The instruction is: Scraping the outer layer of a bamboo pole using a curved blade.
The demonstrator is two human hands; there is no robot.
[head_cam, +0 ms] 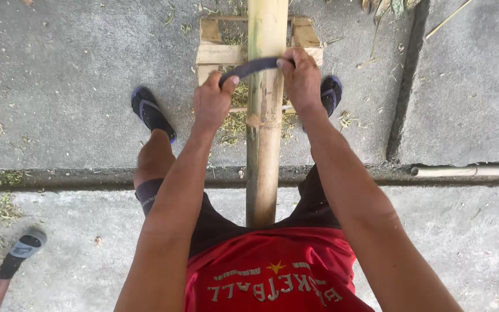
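Currently both hands closed on one blade [249,67]: left hand [212,103] and right hand [301,81] each grip an end, across one bamboo pole [265,115] on one wooden frame [218,53].

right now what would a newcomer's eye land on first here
A thick bamboo pole runs up the middle of the view, between the person's legs, onto a small wooden stand. The left hand and right hand grip the two ends of a dark curved blade laid across it. Another person's sandalled foot shows at lower left.
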